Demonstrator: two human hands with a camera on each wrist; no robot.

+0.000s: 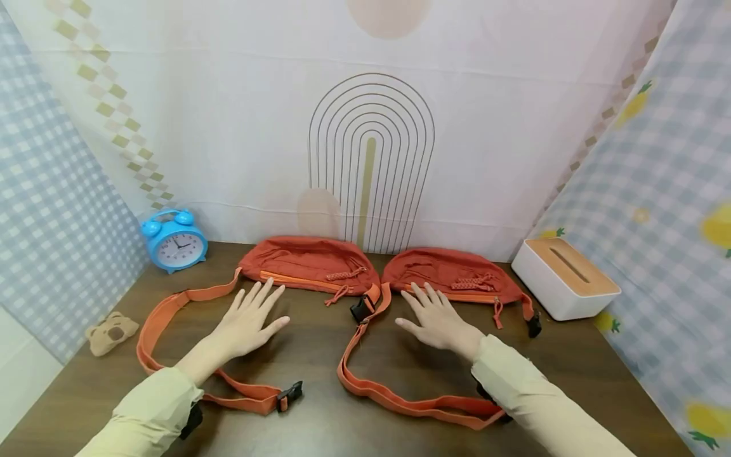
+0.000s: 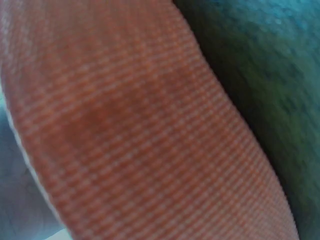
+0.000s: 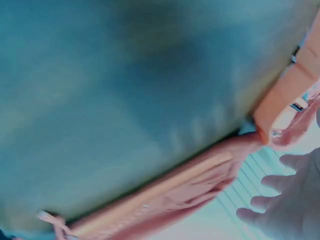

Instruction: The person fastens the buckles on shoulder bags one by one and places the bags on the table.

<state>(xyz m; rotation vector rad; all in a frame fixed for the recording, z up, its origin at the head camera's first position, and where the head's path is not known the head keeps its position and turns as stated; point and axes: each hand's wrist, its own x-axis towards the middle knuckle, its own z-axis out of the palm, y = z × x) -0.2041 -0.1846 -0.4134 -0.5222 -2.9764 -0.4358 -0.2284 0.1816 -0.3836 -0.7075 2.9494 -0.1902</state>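
Observation:
Two rust-red waist bags, a left one (image 1: 308, 255) and a right one (image 1: 440, 270), lie side by side at the back of the table. My left hand (image 1: 247, 324) spreads its straight fingers in front of the left bag, fingertips at its lower edge in the head view. Likewise, my right hand (image 1: 438, 317) is spread before the right bag and holds nothing. An orange strap (image 1: 154, 327) loops around the left forearm to a black buckle (image 1: 289, 396). Webbing (image 2: 140, 130) fills the left wrist view. The other strap (image 1: 394, 401) curves toward the right sleeve, which hides part of it.
A blue alarm clock (image 1: 176, 244) stands at the back left, with a beige bear-shaped item (image 1: 111, 333) nearer the front. At the right is a white tissue box (image 1: 562, 298) with a wooden lid. Curtains (image 1: 251, 127) border the table (image 1: 320, 355).

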